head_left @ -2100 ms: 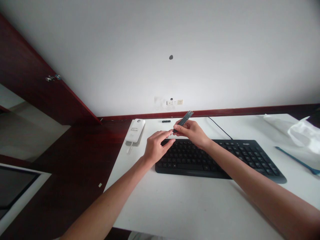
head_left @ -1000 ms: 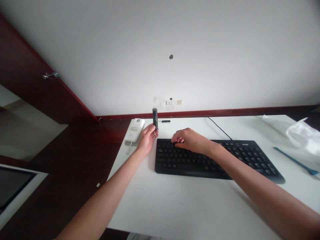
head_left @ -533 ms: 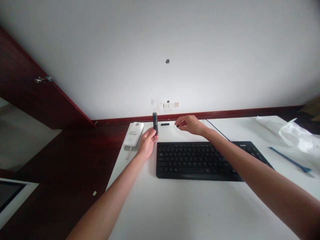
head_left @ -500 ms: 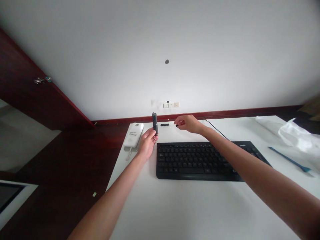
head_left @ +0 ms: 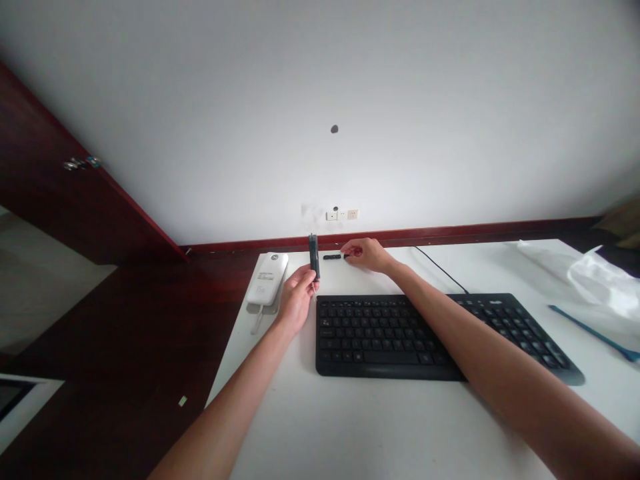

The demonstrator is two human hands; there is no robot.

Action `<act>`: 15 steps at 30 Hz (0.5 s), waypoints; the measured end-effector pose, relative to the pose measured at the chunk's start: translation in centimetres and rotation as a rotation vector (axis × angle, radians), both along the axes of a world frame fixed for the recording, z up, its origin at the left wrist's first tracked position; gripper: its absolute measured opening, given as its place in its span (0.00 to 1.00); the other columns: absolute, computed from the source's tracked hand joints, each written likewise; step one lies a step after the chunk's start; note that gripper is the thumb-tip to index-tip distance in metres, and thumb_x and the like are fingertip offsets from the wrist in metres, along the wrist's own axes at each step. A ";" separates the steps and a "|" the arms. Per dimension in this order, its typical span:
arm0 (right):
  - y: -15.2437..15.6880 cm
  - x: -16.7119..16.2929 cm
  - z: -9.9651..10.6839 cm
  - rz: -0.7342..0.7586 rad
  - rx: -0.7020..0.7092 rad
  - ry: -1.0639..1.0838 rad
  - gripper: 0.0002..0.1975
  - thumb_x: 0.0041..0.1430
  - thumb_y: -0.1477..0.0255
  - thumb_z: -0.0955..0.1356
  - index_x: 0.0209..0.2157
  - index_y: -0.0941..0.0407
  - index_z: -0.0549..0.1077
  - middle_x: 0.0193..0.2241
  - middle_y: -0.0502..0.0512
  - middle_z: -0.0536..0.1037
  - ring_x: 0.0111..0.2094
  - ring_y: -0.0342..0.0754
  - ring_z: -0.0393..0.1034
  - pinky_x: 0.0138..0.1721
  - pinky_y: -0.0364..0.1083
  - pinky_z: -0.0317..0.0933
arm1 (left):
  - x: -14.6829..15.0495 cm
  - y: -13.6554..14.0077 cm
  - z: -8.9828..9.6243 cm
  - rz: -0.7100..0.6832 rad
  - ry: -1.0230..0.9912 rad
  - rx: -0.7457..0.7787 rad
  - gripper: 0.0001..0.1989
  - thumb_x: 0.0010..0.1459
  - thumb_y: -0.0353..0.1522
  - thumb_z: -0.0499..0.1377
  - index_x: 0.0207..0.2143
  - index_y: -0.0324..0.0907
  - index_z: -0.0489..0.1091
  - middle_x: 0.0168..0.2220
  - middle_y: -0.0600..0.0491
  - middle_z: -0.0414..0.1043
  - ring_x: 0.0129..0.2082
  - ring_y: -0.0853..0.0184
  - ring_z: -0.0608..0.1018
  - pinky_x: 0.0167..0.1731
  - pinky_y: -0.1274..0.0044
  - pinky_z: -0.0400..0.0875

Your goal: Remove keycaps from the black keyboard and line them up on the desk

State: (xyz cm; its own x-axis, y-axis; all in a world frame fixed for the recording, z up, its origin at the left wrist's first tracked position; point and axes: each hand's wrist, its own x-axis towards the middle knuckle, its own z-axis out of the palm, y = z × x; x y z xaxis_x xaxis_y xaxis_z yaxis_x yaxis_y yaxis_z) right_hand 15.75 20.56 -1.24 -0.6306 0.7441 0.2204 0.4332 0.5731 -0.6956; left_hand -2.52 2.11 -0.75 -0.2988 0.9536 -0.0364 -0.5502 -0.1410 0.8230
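Observation:
My left hand (head_left: 299, 298) is closed around a slim black tool (head_left: 314, 257), held upright with a thin tip on top and a thin wire at its lower end. At the table's far edge my right hand (head_left: 365, 255) pinches a small black keycap (head_left: 346, 257), low over or touching the surface; I cannot tell which. Just left of those fingers lies a short row of small black keycaps (head_left: 332, 257). Below both hands is a black keyboard (head_left: 370, 337), partly covered by my right forearm.
A white power bank (head_left: 267, 280) with a short cable lies at the table's (head_left: 350, 427) left. To the right are a blue brush (head_left: 595, 332) and a crumpled white plastic bag (head_left: 600, 280). A black cord (head_left: 443, 270) runs behind the keyboard. The wall (head_left: 425, 133) stands beyond.
My right hand has moved left and down with the keycap, closer to the row. My left hand still holds the black tool. The view has shifted slightly.

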 end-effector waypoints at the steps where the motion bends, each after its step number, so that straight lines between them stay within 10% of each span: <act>1: 0.0 -0.1 -0.1 -0.003 -0.001 0.003 0.14 0.50 0.78 0.71 0.41 0.56 0.82 0.34 0.52 0.84 0.36 0.46 0.78 0.42 0.44 0.70 | 0.0 0.0 0.0 0.000 0.005 -0.002 0.15 0.49 0.35 0.74 0.37 0.39 0.77 0.34 0.54 0.71 0.33 0.74 0.72 0.32 0.81 0.66; 15: -0.1 -0.5 -0.1 -0.011 0.000 0.013 0.15 0.52 0.77 0.72 0.42 0.56 0.83 0.36 0.53 0.85 0.38 0.47 0.79 0.44 0.44 0.72 | 0.1 0.0 0.0 -0.004 0.067 -0.011 0.15 0.51 0.36 0.72 0.39 0.38 0.78 0.33 0.53 0.72 0.30 0.74 0.70 0.29 0.79 0.63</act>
State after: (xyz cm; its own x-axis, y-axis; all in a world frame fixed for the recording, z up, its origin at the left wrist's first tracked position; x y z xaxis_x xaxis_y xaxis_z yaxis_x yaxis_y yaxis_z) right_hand 15.25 20.46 -1.31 -0.6195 0.7510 0.2284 0.4307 0.5684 -0.7010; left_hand -2.42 2.14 -0.77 -0.2968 0.9546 -0.0272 -0.4942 -0.1292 0.8597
